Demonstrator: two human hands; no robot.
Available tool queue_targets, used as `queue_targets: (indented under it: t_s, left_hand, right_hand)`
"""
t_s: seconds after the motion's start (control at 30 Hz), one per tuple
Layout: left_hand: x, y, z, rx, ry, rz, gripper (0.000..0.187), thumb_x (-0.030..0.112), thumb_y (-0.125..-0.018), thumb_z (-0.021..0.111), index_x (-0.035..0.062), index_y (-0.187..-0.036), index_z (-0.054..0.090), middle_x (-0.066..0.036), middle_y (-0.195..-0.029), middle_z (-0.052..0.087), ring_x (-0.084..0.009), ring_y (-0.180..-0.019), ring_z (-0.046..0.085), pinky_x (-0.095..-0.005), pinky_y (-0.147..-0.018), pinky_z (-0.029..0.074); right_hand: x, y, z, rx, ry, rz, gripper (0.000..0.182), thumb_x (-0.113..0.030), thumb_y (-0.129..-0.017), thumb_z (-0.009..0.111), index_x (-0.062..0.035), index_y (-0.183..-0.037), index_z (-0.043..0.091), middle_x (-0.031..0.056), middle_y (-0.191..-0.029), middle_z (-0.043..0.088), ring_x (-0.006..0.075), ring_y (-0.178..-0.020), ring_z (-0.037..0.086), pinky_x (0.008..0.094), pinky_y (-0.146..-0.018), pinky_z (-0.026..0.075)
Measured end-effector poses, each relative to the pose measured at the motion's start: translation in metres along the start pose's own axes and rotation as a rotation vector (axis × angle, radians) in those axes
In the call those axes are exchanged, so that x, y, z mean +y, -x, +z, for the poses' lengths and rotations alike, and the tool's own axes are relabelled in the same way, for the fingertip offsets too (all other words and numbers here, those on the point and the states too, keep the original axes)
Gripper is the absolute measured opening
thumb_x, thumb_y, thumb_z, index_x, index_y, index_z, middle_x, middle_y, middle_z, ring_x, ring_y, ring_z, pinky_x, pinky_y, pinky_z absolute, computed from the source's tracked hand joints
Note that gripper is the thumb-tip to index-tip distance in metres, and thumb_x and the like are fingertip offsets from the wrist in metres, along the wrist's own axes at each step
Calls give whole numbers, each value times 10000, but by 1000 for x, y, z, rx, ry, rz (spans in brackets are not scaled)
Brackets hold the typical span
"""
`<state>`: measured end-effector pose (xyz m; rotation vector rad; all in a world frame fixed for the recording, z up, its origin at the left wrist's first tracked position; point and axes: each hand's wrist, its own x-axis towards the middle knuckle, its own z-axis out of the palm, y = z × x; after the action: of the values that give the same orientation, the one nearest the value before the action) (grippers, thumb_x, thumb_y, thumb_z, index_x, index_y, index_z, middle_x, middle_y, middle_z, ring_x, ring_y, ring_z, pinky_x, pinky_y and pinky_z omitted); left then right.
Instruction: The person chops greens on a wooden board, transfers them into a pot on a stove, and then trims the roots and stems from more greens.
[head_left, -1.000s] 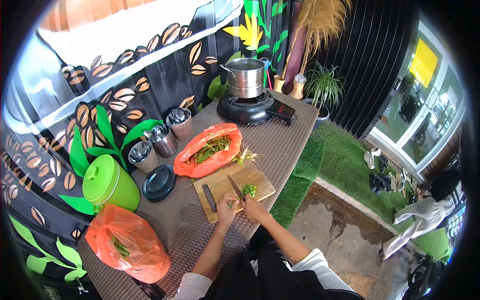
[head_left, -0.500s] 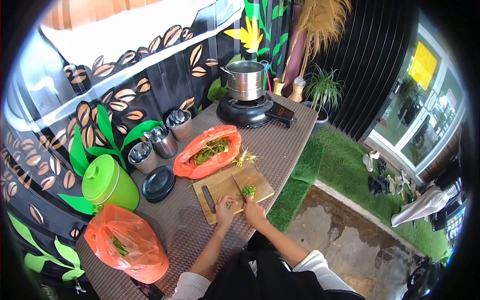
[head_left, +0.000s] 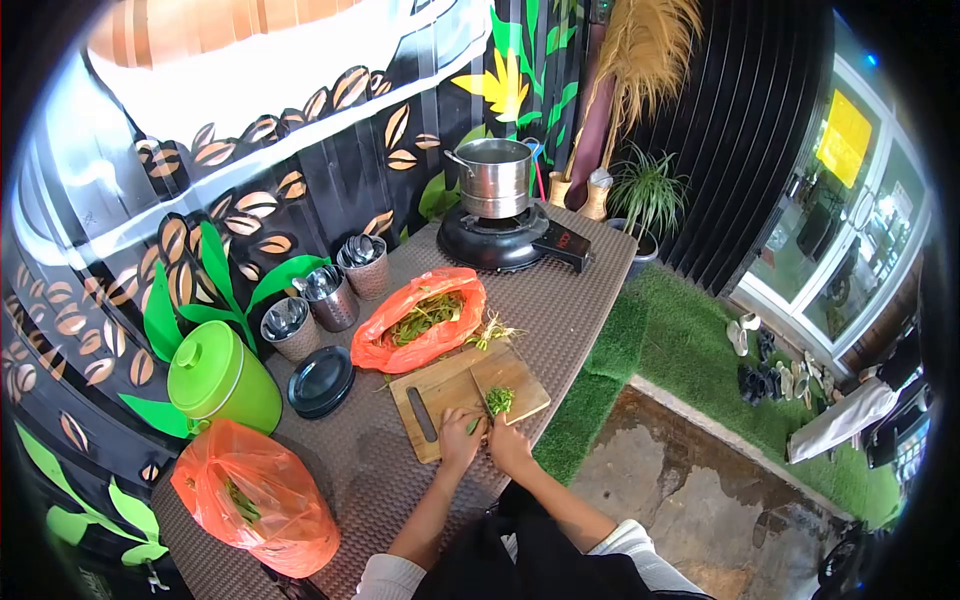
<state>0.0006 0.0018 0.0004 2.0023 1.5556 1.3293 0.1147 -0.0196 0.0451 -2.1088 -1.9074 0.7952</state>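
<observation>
A wooden cutting board (head_left: pixel 458 386) with a handle slot lies near the table's right edge. My right hand (head_left: pixel 511 447) is closed round a knife (head_left: pixel 479 388), whose blade points away from me across the board. Just right of the blade sits a small pile of chopped greens (head_left: pixel 500 400). My left hand (head_left: pixel 460 440) rests on the near side of the board, fingers closed on green stems (head_left: pixel 473 425) beside the knife. Trimmed stalk ends (head_left: pixel 492 330) lie by the board's far edge. Behind it an orange plastic bag (head_left: pixel 375 345) gapes, full of leafy greens (head_left: pixel 425 320).
A pot (head_left: pixel 495 185) stands on a black gas stove (head_left: pixel 485 240) at the back. Cutlery cups (head_left: pixel 332 300), black plates (head_left: pixel 320 380), a green lidded bucket (head_left: pixel 225 375) and a second orange bag (head_left: pixel 260 495) line the left. Someone's pale trouser leg (head_left: pixel 845 418) shows far right.
My left hand has edged right, closer to the knife. The chopped pile looks a little more spread. The whole view has shifted slightly, so the table sits lower in it.
</observation>
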Motion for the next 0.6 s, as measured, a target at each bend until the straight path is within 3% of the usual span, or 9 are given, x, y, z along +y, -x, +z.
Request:
queue_targets:
  t_s: [0.23,0.37,0.43,0.6]
  left_hand:
    - [-4,2,1,-1,11,-14,109,120,-745,683,68,-839,704,-57,-852,628,-258,-877,548,-353,-784,455]
    - [-5,2,3,-3,62,-40,106,122,-743,684,64,-831,701,-65,-843,623,-265,-876,548,-358,-779,455]
    - [-5,2,2,8,56,-28,110,129,-744,684,65,-832,701,-64,-835,620,-266,-874,545,-360,-780,452]
    - [-5,4,3,-1,19,-13,107,111,-741,678,64,-833,701,-64,-832,620,-265,-872,547,-357,-792,446]
  right_hand:
    - [14,-19,4,18,4,-121,287,-238,-914,454,8,-1050,398,264,-839,639,404,-805,651,493,-690,527]
    - [14,-9,11,79,20,-137,292,-244,-920,442,12,-1053,398,272,-836,635,416,-805,646,501,-695,522]
    - [2,-2,9,-9,3,22,311,-267,-934,426,13,-1066,400,280,-857,631,432,-856,631,521,-753,499]
    - [14,-23,8,21,-28,-105,324,-258,-930,441,35,-1059,398,295,-826,622,457,-832,617,527,-741,495]
